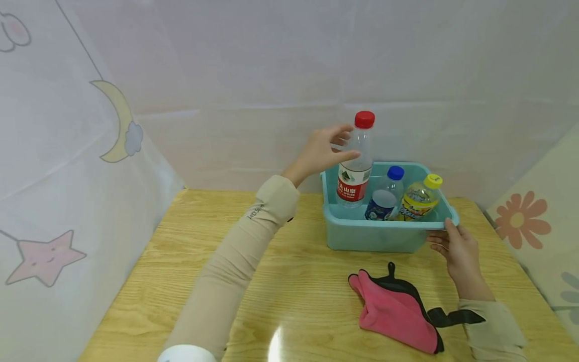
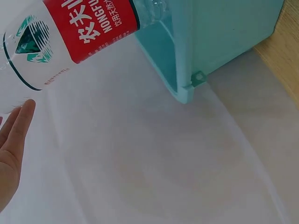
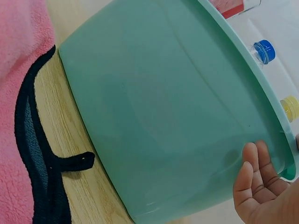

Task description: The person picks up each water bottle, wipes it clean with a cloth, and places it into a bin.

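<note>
A teal plastic bin (image 1: pixel 375 238) stands at the back right of the table. Inside it, at the left, rises a tall clear water bottle (image 1: pixel 354 182) with a red cap and red-and-white label. My left hand (image 1: pixel 322 150) is beside that bottle's upper part, thumb and fingers spread; in the left wrist view its straight fingers (image 2: pixel 18 130) lie right by the bottle. A blue-capped bottle (image 1: pixel 383 200) and a yellow-capped bottle (image 1: pixel 417 202) lean in the bin's right half. With thumb over the rim and fingers beneath, my right hand (image 1: pixel 462 254) grips the bin's front right corner.
In front of the bin a pink cloth (image 1: pixel 395 312) with black trim and strap lies on the wooden table (image 1: pixel 172 281). Pale fabric (image 1: pixel 253 75) hangs behind the table, and printed fabric borders both sides.
</note>
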The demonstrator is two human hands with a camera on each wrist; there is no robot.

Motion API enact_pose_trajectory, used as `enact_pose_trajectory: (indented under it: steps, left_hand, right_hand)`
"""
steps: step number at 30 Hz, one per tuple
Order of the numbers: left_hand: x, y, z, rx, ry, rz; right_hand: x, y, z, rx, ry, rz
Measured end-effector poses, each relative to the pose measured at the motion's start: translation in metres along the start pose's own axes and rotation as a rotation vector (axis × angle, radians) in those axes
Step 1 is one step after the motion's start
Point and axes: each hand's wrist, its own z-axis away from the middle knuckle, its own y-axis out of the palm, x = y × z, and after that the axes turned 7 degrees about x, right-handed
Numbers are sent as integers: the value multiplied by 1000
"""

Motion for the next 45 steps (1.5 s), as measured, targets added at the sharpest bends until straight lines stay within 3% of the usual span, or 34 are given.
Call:
enact_pose_trajectory:
  steps: [9,15,28,45]
  left_hand:
    - [15,17,-18,80,-125,-54]
    - [26,32,-20,131,-195,-77]
    - [43,55,-8,204,-188,-112]
    - [64,77,0,216,-241,-82]
  right_hand:
    - [-1,-1,0,-2,-2,12]
    - [-1,-1,2,0,-3,24]
    - [0,-1,2,6,-10,34]
    - [1,0,3,-9,-4,25]
